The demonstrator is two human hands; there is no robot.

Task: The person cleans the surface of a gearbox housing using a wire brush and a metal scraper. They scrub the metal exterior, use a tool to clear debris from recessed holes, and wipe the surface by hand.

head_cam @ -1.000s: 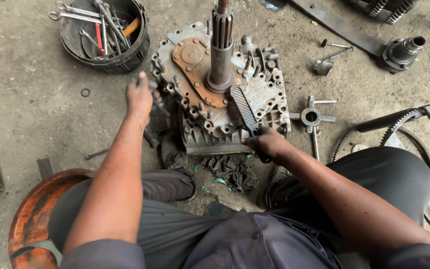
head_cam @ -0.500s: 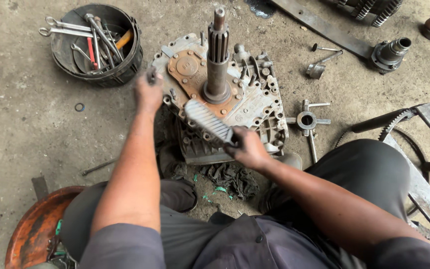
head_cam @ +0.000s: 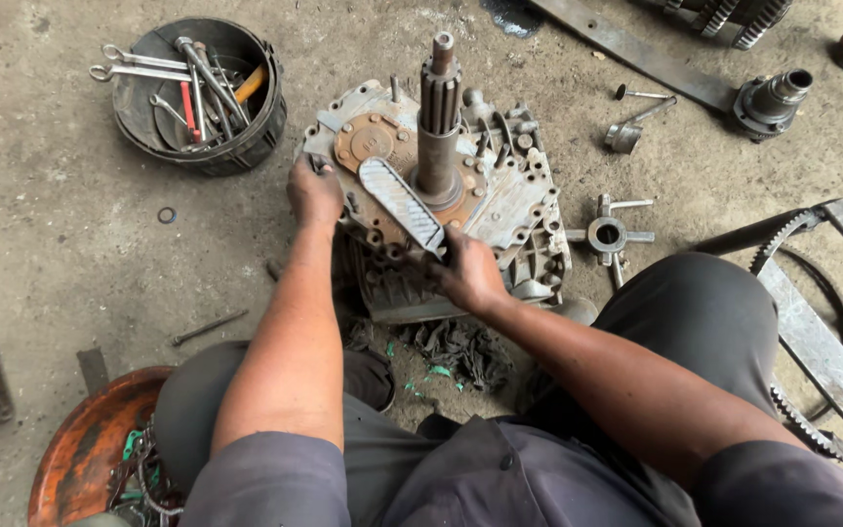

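The flat metal file (head_cam: 402, 205) lies slanted across the top of the gearbox housing (head_cam: 500, 195), just beside the foot of the upright splined shaft (head_cam: 438, 117). The right hand (head_cam: 468, 273) is clenched around the near end of the file, and this grip is firm, with the fingers wrapped under the tool. The left hand (head_cam: 314, 190) rests on the left edge of the housing; its fingers are closed on something small there, but I cannot tell what it is. The housing stands on the concrete floor (head_cam: 70, 273), between the person's knees, with dirty rags (head_cam: 456, 346) under its near side.

To the upper left, well apart, a round black tub (head_cam: 263, 127) holds wrenches (head_cam: 139, 68) and other tools. A small ring (head_cam: 166, 215) lies on the floor below it. To the right of the housing lies a cross-shaped metal part (head_cam: 607, 234), and farther up a short shaft piece (head_cam: 771, 98). A rusty orange dish (head_cam: 90, 439) is near the left knee.
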